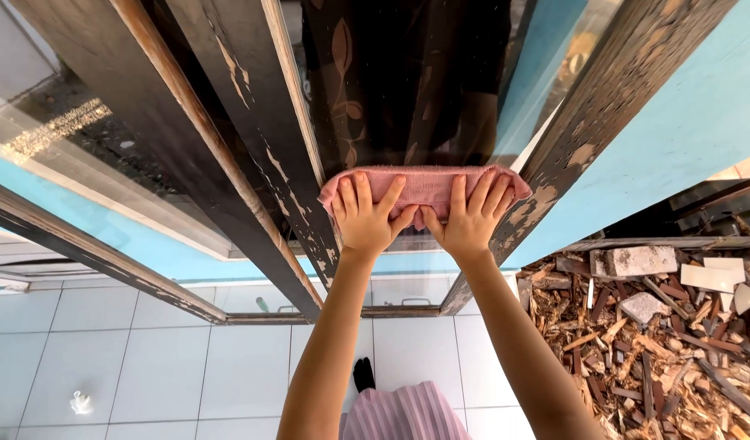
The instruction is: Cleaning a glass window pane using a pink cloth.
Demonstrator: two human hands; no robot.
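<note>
Pink terry cleaning cloth, folded into a long flat pad, lies pressed against the clear glass pane of a window, near the pane's lower edge and between two upright frame members.

We record the scene from left to right. At far left lies a pale grey tiled floor, with a small crumpled white scrap on it. Above it runs a turquoise painted wall strip bordered by a dark frame rail. Next comes the dark wooden window post with flaking paint, standing just left of the cloth and touching its left end.

Our left hand rests flat on the left half of the cloth, fingers extended and slightly spread, palm pressing, not clenched. Our right hand lies just beside it on the right half, likewise open and flat, its fingers spread over the cloth's upper edge. The thumbs nearly meet at the centre.

Behind the glass hangs a dark brown curtain with a leaf pattern. Below, near us, we note a pink pleated garment.

Right of the cloth stands a second weathered post, then a turquoise wall. At far right lies a heap of broken wood scraps and pale masonry blocks.
</note>
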